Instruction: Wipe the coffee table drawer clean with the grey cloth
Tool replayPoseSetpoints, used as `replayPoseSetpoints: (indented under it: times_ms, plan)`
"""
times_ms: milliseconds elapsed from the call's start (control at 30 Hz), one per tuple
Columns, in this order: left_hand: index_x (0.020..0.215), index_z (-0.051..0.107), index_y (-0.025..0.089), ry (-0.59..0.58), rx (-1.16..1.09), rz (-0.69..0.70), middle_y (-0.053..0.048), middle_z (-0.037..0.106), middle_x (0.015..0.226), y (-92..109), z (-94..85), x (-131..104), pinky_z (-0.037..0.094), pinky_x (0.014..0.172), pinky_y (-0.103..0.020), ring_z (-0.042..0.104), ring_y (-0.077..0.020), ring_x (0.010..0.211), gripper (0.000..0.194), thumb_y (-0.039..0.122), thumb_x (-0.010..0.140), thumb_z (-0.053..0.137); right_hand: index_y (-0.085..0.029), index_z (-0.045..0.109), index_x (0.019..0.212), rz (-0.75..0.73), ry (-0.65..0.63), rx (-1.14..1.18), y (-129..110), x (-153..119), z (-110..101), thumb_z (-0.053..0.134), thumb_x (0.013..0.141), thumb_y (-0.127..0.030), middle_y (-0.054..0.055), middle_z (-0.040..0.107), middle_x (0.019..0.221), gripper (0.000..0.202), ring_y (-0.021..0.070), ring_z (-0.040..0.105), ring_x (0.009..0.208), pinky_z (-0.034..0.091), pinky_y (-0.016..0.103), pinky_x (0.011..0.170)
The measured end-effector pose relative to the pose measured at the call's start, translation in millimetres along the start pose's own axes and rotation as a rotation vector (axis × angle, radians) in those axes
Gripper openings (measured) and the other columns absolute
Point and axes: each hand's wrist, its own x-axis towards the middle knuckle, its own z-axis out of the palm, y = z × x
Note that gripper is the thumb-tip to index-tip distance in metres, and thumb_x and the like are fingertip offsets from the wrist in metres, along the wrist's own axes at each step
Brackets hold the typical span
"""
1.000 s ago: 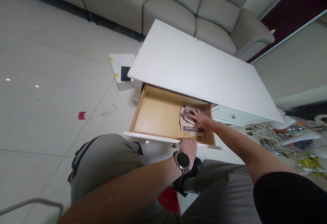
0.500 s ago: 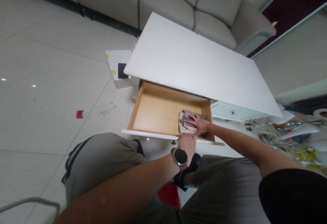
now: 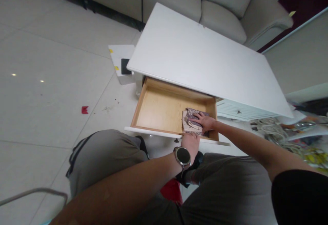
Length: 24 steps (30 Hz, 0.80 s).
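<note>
Folded patterned cloth lies in the open wooden drawer, front right corner, my right hand pressed flat with fingers spread on it, my left hand gripping the drawer front to steady it

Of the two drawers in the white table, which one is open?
The wooden-lined drawer nearer the left hand is pulled out, with folded cloth under the right hand. The white drawer beside it sits flush.

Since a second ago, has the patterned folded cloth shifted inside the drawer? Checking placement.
Yes. The patterned folded cloth has slid toward the drawer front's right corner, under the right hand.
</note>
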Motion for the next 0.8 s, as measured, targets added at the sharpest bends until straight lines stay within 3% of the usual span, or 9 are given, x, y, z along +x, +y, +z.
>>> replayPoseSetpoints:
  times_ms: [133,233,400,567,700,800]
  plan:
    - [0.150,0.048,0.006,-0.001,0.021,-0.024,-0.024,0.067,0.127,4,0.4,1,0.054,0.092,-0.055,0.067,-0.0341,0.114,0.054,0.005,0.100,0.027,-0.039,0.023,0.163,0.011,-0.003,0.003,-6,1,-8,0.093,0.054,-0.047,0.017,0.019,0.167,0.130,0.0516,0.029,0.140,0.036,0.065,0.108]
    - [0.153,0.044,0.006,0.020,0.039,-0.039,-0.026,0.066,0.129,6,2.2,1,0.054,0.093,-0.056,0.066,-0.0348,0.117,0.057,0.004,0.100,0.024,-0.040,0.021,0.163,0.028,-0.003,0.004,-15,4,-16,0.094,0.053,-0.045,0.016,0.018,0.167,0.133,0.0509,0.029,0.140,0.033,0.066,0.110]
    - [0.155,0.041,0.005,-0.040,0.033,-0.040,-0.026,0.063,0.135,6,1.5,2,0.051,0.098,-0.058,0.063,-0.0359,0.122,0.058,0.004,0.100,0.023,-0.041,0.016,0.164,0.065,0.004,0.047,-27,17,-29,0.093,0.052,-0.046,0.016,0.015,0.168,0.136,0.0525,0.023,0.142,0.035,0.065,0.109]
    - [0.157,0.039,0.007,-0.035,0.006,-0.054,-0.024,0.064,0.136,5,0.5,1,0.049,0.097,-0.055,0.062,-0.0340,0.122,0.059,0.004,0.100,0.024,-0.040,0.017,0.164,0.024,0.026,0.069,-43,39,-47,0.092,0.053,-0.048,0.016,0.013,0.168,0.135,0.0520,0.026,0.141,0.037,0.063,0.108]
    - [0.157,0.043,0.018,-0.018,0.008,-0.074,-0.019,0.064,0.138,6,1.1,1,0.046,0.099,-0.053,0.062,-0.0312,0.119,0.060,0.007,0.100,0.025,-0.039,0.014,0.165,-0.003,0.046,0.076,-63,63,-68,0.094,0.052,-0.051,0.017,0.011,0.168,0.139,0.0514,0.025,0.142,0.035,0.064,0.110]
    - [0.156,0.042,0.013,-0.027,0.010,-0.064,-0.021,0.064,0.136,6,1.8,2,0.047,0.099,-0.053,0.062,-0.0325,0.121,0.059,0.006,0.100,0.025,-0.039,0.011,0.165,0.007,0.043,0.081,-78,84,-87,0.095,0.051,-0.050,0.018,0.011,0.168,0.142,0.0523,0.023,0.144,0.036,0.064,0.110]
